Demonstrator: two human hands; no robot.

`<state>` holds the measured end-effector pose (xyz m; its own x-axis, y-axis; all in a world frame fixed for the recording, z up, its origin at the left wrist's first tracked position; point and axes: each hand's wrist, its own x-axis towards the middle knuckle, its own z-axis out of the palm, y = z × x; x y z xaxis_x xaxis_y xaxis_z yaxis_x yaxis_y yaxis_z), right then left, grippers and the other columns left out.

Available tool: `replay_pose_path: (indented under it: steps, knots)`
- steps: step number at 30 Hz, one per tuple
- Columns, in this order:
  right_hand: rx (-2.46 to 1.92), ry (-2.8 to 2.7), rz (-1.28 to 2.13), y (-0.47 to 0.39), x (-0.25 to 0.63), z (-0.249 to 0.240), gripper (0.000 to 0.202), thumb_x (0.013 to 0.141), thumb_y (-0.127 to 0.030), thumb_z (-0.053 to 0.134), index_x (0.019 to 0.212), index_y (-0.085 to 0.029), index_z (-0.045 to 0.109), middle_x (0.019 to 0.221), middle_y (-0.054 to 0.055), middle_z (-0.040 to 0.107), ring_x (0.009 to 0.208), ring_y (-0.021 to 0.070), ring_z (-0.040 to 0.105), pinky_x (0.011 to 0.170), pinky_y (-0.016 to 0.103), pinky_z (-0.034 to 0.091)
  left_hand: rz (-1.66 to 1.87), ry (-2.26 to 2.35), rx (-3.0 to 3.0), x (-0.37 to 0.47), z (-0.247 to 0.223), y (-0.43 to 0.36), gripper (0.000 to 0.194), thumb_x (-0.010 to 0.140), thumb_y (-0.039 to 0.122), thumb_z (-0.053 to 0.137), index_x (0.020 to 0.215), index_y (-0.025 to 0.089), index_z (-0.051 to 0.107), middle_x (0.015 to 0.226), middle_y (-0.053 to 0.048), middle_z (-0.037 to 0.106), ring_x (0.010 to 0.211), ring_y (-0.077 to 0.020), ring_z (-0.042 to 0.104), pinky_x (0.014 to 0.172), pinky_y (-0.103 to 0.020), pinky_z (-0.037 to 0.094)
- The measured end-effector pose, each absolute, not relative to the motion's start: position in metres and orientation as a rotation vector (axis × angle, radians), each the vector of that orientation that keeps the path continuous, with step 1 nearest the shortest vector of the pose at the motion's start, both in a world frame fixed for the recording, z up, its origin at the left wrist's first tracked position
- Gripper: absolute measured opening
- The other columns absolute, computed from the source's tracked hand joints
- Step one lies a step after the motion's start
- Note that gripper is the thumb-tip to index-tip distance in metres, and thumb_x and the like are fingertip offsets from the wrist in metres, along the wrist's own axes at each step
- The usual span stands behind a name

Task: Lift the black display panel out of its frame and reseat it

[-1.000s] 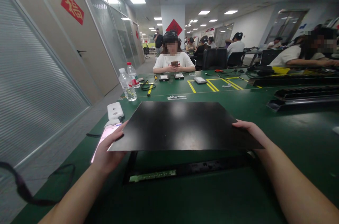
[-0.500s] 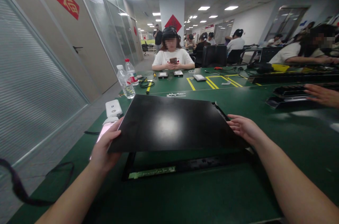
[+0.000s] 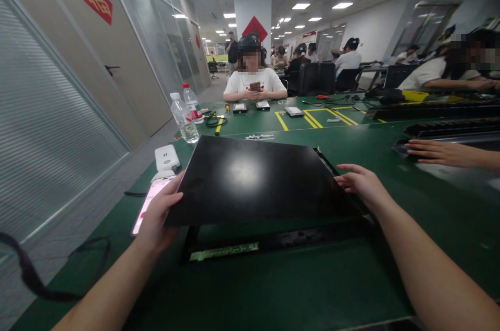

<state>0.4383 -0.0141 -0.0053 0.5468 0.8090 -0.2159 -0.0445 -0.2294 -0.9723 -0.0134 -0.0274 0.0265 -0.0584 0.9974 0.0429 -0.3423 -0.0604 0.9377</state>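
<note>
My left hand (image 3: 160,213) grips the left edge of a flat, glossy black screen panel (image 3: 258,180), thumb on top and fingers underneath. The panel is tilted, with its left side raised. Below it on the green table lies a black frame (image 3: 297,237), which carries a strip of green circuit board (image 3: 224,252) along its near side. At the panel's right edge is my right hand (image 3: 363,185), its fingers apart and the fingertips at or against the edge. Whether they touch the panel or the frame, I cannot tell.
Left of the panel lie a lit phone (image 3: 150,203) and a white device (image 3: 166,157), with water bottles (image 3: 184,120) behind. A co-worker's hand (image 3: 441,152) rests on black parts at right. Across the table (image 3: 250,289) sits a person (image 3: 253,78) holding a phone.
The panel and my hands stay nearly in place, the view tilting slightly. At right, the co-worker's hand has moved left and down onto the black parts.
</note>
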Motion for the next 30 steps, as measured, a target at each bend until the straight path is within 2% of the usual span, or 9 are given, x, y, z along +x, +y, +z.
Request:
replay_pose_path:
  steps: [4, 7, 12, 23, 30]
  knots:
    - [-1.703, -0.743, 0.806, -0.015, 0.44, -0.005, 0.034, 0.064, -0.006, 0.06, 0.093, -0.016, 0.076, 0.071, 0.007, 0.076, 0.055, 0.0123, 0.059, 0.044, 0.019, 0.035, 1.436, 0.99, 0.982, -0.013, 0.024, -0.026, 0.054, 0.061, 0.031, 0.087, 0.113, 0.017, 0.084, 0.121, -0.007, 0.082, 0.116, -0.0331, 0.071, 0.081, -0.028, 0.057]
    - [-1.735, -0.789, 0.794, -0.016, 0.439, -0.006, 0.034, 0.063, -0.012, 0.061, 0.093, -0.017, 0.076, 0.072, 0.007, 0.076, 0.057, 0.0134, 0.057, 0.048, 0.023, 0.038, 1.413, 0.992, 0.997, -0.014, 0.022, -0.025, 0.056, 0.062, 0.031, 0.088, 0.116, 0.018, 0.083, 0.125, -0.007, 0.08, 0.116, -0.0335, 0.071, 0.078, -0.027, 0.057]
    - [-1.785, -0.856, 0.77, -0.016, 0.438, -0.008, 0.036, 0.059, -0.017, 0.062, 0.093, -0.018, 0.075, 0.073, 0.006, 0.075, 0.057, 0.0143, 0.055, 0.051, 0.026, 0.041, 1.44, 1.002, 1.01, -0.015, 0.021, -0.025, 0.051, 0.065, 0.031, 0.088, 0.114, 0.017, 0.084, 0.121, -0.007, 0.081, 0.114, -0.0322, 0.071, 0.074, -0.025, 0.055]
    - [-1.817, -0.871, 0.736, -0.011, 0.453, -0.022, 0.026, 0.067, -0.019, 0.062, 0.091, -0.021, 0.074, 0.074, 0.007, 0.077, 0.067, 0.0196, 0.067, 0.061, 0.029, 0.048, 1.412, 1.099, 1.011, -0.01, 0.023, -0.026, 0.05, 0.061, 0.033, 0.086, 0.109, 0.019, 0.084, 0.123, -0.007, 0.08, 0.113, -0.035, 0.071, 0.072, -0.028, 0.057]
    - [-1.872, -0.978, 0.588, -0.008, 0.467, -0.034, 0.023, 0.068, -0.024, 0.064, 0.088, -0.023, 0.075, 0.074, 0.006, 0.077, 0.074, 0.0235, 0.071, 0.065, 0.032, 0.049, 1.342, 1.122, 1.009, -0.008, 0.018, -0.028, 0.061, 0.061, 0.034, 0.086, 0.119, 0.015, 0.08, 0.12, -0.012, 0.08, 0.106, -0.0355, 0.073, 0.063, -0.027, 0.055]
